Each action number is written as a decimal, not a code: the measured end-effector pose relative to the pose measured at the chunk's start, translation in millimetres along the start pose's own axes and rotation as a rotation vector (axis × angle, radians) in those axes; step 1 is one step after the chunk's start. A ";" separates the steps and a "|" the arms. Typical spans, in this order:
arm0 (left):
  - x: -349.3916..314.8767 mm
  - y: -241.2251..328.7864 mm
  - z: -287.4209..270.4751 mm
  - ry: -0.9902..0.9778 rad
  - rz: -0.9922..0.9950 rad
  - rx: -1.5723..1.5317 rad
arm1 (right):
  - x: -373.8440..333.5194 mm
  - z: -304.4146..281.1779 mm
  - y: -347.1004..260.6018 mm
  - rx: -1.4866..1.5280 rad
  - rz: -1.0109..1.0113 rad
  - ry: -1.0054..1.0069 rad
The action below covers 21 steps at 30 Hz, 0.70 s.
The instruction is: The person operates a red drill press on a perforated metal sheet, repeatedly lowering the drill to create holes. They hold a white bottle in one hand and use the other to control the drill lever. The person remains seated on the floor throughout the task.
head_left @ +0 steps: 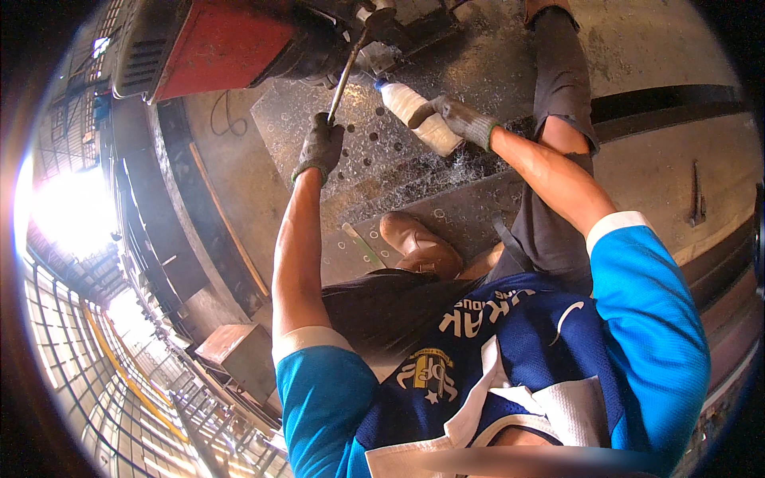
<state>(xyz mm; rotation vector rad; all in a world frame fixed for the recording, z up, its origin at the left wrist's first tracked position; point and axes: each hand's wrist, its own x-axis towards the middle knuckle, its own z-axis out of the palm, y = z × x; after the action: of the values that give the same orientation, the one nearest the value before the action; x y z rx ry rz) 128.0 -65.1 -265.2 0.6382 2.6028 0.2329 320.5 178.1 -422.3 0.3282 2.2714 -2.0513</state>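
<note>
My left hand [321,147], in a dark work glove, is closed around the lower end of a metal lever [345,80]. The lever runs up to a hub on a red and dark machine [231,48]. My right hand [458,119], also gloved, grips a plastic bottle [403,100] with whitish contents. The bottle lies tilted, its blue cap pointing up and left toward the machine's working end. Below the bottle a dark metal plate [296,131] shows several round holes and is strewn with curly metal shavings.
My brown boot [422,243] rests on a lower strip of metal near a thin flat bar [364,245]. A loop of cable [229,123] lies left of the plate. A box-like block [235,354] stands at lower left. A slim dark tool [697,195] lies at right.
</note>
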 end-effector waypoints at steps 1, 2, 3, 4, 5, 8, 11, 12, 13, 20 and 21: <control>0.8 -0.4 0.8 0.008 0.004 -0.008 | 4.2 2.7 8.6 0.010 -0.003 -0.008; 1.3 -0.9 1.7 0.014 0.007 -0.013 | 7.5 5.7 15.8 0.023 -0.004 -0.019; 1.8 -1.4 2.5 0.020 0.010 -0.018 | 9.8 7.1 20.8 0.006 0.063 -0.030; 2.2 -1.6 3.2 0.023 0.027 -0.024 | 11.2 8.4 22.9 -0.026 -0.042 -0.012; 2.5 -1.6 3.4 0.024 0.043 -0.029 | 11.3 8.1 22.5 -0.084 -0.078 0.002; 1.9 0.4 2.0 0.022 0.051 -0.032 | 4.5 3.0 6.6 -0.109 -0.081 0.004; 0.1 4.2 -1.7 -0.050 -0.018 -0.041 | -6.5 -4.9 -15.9 0.106 0.119 -0.075; -0.5 5.6 -2.7 -0.071 -0.035 -0.047 | -8.4 -6.3 -21.4 0.166 0.192 -0.107; -1.3 6.6 -3.5 -0.084 -0.051 -0.058 | -10.0 -6.6 -24.9 0.214 0.245 -0.126; -3.7 13.4 -5.1 -0.100 -0.037 -0.090 | -3.0 -1.5 -13.2 0.128 -0.011 0.016; -4.5 14.7 -5.7 -0.108 -0.037 -0.074 | -3.1 -1.5 -11.5 0.119 0.052 0.015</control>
<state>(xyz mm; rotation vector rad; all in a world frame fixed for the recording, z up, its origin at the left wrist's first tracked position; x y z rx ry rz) 134.8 -54.6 -254.5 0.5611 2.4878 0.2742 321.3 178.2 -410.3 0.4064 2.1293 -2.1699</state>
